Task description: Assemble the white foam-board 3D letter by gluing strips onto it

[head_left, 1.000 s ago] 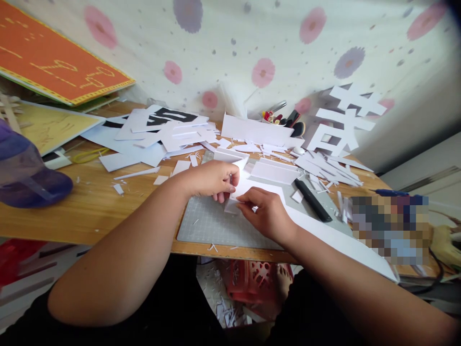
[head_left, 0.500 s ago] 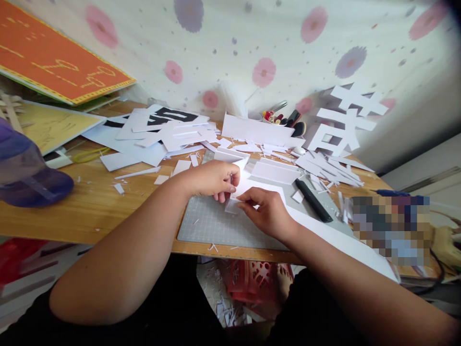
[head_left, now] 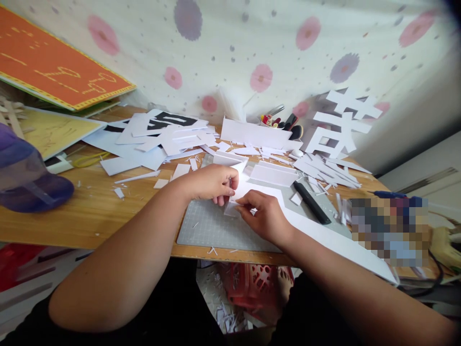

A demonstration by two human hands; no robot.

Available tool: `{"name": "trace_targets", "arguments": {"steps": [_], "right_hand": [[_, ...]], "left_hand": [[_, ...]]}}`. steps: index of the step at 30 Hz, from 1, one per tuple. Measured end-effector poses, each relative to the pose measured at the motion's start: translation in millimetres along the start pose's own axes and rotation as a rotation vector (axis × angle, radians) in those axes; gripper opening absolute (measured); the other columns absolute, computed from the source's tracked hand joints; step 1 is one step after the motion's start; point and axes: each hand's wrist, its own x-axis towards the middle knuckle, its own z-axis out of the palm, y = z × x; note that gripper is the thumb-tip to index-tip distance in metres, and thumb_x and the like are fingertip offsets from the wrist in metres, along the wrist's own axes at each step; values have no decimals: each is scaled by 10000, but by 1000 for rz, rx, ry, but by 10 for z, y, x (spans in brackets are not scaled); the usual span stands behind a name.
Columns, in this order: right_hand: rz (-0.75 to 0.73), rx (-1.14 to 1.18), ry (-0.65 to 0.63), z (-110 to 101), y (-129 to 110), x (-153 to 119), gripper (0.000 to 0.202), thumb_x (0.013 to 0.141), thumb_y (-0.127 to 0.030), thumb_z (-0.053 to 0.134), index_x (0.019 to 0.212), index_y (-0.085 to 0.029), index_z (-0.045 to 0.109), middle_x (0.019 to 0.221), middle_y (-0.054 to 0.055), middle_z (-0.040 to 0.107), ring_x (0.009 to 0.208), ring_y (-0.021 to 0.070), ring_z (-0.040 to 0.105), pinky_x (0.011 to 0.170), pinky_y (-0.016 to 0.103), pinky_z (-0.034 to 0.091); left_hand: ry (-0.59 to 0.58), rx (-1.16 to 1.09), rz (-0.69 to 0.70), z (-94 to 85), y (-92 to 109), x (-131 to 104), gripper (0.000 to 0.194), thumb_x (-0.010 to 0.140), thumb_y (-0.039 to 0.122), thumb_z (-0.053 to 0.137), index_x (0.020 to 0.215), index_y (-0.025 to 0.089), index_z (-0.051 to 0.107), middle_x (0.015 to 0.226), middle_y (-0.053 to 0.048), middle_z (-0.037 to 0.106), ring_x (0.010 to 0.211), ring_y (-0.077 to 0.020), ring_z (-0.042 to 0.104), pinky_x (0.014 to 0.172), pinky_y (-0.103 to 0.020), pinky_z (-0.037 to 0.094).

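Note:
Over the grey cutting mat (head_left: 205,226) both hands are close together at a white card piece (head_left: 231,208) with upright edges. My left hand (head_left: 216,182) has its fingers curled around the piece's far left side. From the right, my right hand (head_left: 264,214) pinches its near edge between thumb and fingertips. The fingers cover much of the piece. A long white card strip (head_left: 324,240) runs from beside the right hand toward the lower right. Behind the hands lie folded white card pieces (head_left: 273,174). A black cutter-like tool (head_left: 311,203) rests on the mat's right.
White cut-out characters (head_left: 334,127) stand at the back right. Card scraps (head_left: 183,137) cover the back of the wooden table (head_left: 90,211). A purple-blue bottle (head_left: 32,173) stands left. A blue-handled tool (head_left: 389,194) lies right. A red basket (head_left: 252,288) sits below the table.
The camera view has shifted slightly. Both hands keep nearly the same place and grip on the card piece.

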Motion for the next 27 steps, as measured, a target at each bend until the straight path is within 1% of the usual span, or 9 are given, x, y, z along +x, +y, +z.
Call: {"name": "trace_targets", "arguments": {"steps": [3,8,12,14,16,17,19,22,27], "right_hand": [[13,-34,-8,3,-9,-9,105,861,-175,578,764,-196,611,720,12,648,622,122,572,598,239,441],[5,-47,2,22,-6,-7,118,852,-157,576,745,-200,600,715,5,638,623,120,562,604,237,444],[35,-10,-10,36,-19,-17,104,827,-102,579,816,-189,634,773,20,667,662,127,598,637,234,475],[31,-8,-37,6,-33,-28,115,846,-132,593,928,-175,662,849,49,694,728,146,640,692,249,505],[9,-39,-39,-66,-42,-37,197,876,-220,613,1058,-164,661,949,87,710,819,175,668,764,280,526],[-1,-57,-29,-119,-44,-41,251,889,-274,616,1111,-162,649,998,104,711,864,188,673,795,296,531],[-16,-89,2,-255,-45,-57,317,914,-352,595,1167,-162,626,1061,126,706,930,206,671,829,321,533],[-45,-131,-15,-510,-40,-116,290,929,-351,571,1148,-170,632,1085,124,709,980,213,666,842,323,528],[-122,-244,-182,-912,15,-347,240,928,-295,569,1100,-161,668,1066,88,720,953,203,658,849,305,506]], "left_hand": [[3,10,0,5,11,-4,35,822,197,549,853,186,538,637,14,644,566,-136,655,533,-222,497],[-6,21,-5,0,17,2,63,806,212,542,863,188,534,707,-3,662,593,-145,662,532,-230,481],[14,49,-23,-73,71,-62,103,818,280,549,886,204,542,671,8,645,507,-133,592,474,-239,412],[126,47,-17,-137,83,-102,145,823,340,571,879,206,556,649,13,630,477,-113,523,460,-240,363],[364,-49,38,-202,71,-114,146,819,347,594,844,211,547,582,45,550,470,-83,425,458,-224,283],[482,-114,32,-227,61,-107,134,835,343,594,869,224,545,572,62,525,466,-72,368,469,-221,259],[661,-233,53,-248,50,-75,114,822,308,625,858,239,541,555,79,496,534,-79,402,516,-214,287],[803,-341,18,-201,83,-27,154,799,350,657,816,248,543,532,99,487,562,-74,392,540,-203,294],[929,-352,-80,-59,195,14,211,750,444,682,813,274,575,498,123,473,518,-62,356,498,-189,260]]}}
